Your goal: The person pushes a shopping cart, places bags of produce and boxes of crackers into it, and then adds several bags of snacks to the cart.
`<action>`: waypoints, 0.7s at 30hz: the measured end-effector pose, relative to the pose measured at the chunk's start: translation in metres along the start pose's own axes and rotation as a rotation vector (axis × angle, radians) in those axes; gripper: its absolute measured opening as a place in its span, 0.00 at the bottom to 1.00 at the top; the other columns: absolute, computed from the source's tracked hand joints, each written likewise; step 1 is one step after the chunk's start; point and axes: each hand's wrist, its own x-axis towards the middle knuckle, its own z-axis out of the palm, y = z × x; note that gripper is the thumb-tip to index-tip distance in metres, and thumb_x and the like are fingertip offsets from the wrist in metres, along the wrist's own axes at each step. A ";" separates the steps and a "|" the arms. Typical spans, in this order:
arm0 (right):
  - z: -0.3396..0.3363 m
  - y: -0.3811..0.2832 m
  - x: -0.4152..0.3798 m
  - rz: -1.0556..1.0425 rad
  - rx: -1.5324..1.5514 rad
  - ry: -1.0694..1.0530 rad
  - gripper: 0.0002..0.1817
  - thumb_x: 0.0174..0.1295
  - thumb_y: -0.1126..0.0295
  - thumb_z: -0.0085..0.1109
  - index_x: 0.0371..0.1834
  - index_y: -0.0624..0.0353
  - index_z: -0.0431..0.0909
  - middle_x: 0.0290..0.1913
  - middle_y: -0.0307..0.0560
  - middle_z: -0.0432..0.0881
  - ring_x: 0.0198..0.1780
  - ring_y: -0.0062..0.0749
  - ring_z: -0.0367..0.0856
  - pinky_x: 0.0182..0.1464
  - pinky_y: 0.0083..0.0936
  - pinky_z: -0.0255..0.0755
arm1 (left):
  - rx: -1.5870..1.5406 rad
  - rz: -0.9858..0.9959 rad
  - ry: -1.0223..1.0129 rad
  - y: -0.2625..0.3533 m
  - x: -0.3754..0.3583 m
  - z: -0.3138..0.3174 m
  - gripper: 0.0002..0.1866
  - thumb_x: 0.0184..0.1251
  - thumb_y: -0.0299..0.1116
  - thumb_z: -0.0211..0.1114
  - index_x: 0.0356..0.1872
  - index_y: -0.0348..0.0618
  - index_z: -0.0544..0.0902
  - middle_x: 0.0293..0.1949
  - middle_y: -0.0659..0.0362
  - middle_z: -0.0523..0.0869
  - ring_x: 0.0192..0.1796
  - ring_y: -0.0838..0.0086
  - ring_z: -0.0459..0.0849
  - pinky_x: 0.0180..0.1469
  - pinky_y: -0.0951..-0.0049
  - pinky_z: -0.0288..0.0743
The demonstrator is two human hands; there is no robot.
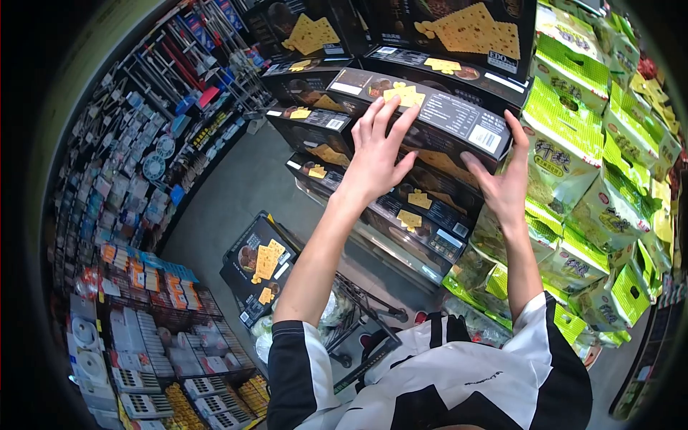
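Clock read from the centre of the head view, 12 at top.

Surroundings: the cracker box [450, 110] is lying at 1 o'clock, on a stack of similar boxes. Two large boxes [476, 32] are standing upright beyond it, toward 12, blocking that side. Green bags [570, 136] are crowding in at 3 o'clock, just beside the right hand [506, 185]. At 8 o'clock another cracker box [266, 259] is leaning in a shopping cart [387, 348], next to plastic-wrapped bundles [337, 308]; the left forearm is crossing in front and partly hiding them. Hanging packets [107, 186] are filling the wall at 9, long-handled tools [188, 61] between 10 and 11.

Hands: the left hand [375, 156] is pressing spread fingertips onto the printed face of the box, thumb held out toward 3 o'clock, gripping nothing. The right hand is bracketing the box's right end, thumb at the front side, forefinger along the end; cannot tell whether it is squeezing.

Counts: one box under the hands; two upright; one in the cart; three showing in the left-hand stack [308, 114]; one cart. Green bags are numbering more than ten; overlap is preventing an exact count.
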 end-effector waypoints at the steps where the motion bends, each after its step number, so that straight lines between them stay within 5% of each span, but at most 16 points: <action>1: 0.002 0.002 -0.001 0.011 0.069 0.017 0.52 0.49 0.69 0.88 0.79 0.54 0.67 0.67 0.50 0.77 0.67 0.44 0.76 0.72 0.41 0.68 | 0.001 -0.001 -0.006 -0.001 -0.003 -0.001 0.48 0.59 0.33 0.79 0.82 0.53 0.64 0.80 0.48 0.59 0.83 0.46 0.54 0.81 0.45 0.50; 9: 0.015 0.024 -0.022 -0.132 0.139 0.082 0.50 0.46 0.74 0.88 0.76 0.56 0.71 0.68 0.48 0.77 0.68 0.40 0.78 0.72 0.36 0.71 | 0.087 -0.078 -0.097 -0.014 -0.026 -0.029 0.46 0.66 0.37 0.75 0.84 0.55 0.62 0.84 0.49 0.57 0.86 0.47 0.52 0.83 0.42 0.47; 14: 0.014 0.013 -0.032 -0.001 0.404 0.021 0.51 0.46 0.84 0.85 0.78 0.56 0.69 0.72 0.45 0.72 0.71 0.34 0.75 0.74 0.32 0.70 | 0.038 -0.223 0.001 -0.048 -0.052 -0.048 0.47 0.68 0.46 0.75 0.85 0.55 0.61 0.85 0.44 0.55 0.86 0.45 0.50 0.83 0.42 0.45; 19: 0.005 -0.026 -0.035 -0.046 0.443 -0.044 0.50 0.49 0.86 0.81 0.79 0.58 0.67 0.70 0.48 0.75 0.66 0.33 0.80 0.69 0.30 0.76 | 0.057 -0.358 0.183 -0.069 -0.087 -0.089 0.58 0.50 0.52 0.87 0.83 0.60 0.63 0.85 0.44 0.51 0.85 0.43 0.53 0.83 0.41 0.48; 21: 0.005 -0.032 -0.034 -0.070 0.485 -0.057 0.52 0.49 0.84 0.82 0.81 0.58 0.66 0.70 0.48 0.76 0.65 0.33 0.81 0.68 0.30 0.78 | -0.143 -0.414 0.296 -0.071 -0.111 -0.107 0.64 0.48 0.42 0.89 0.86 0.57 0.55 0.84 0.45 0.53 0.84 0.50 0.57 0.83 0.47 0.51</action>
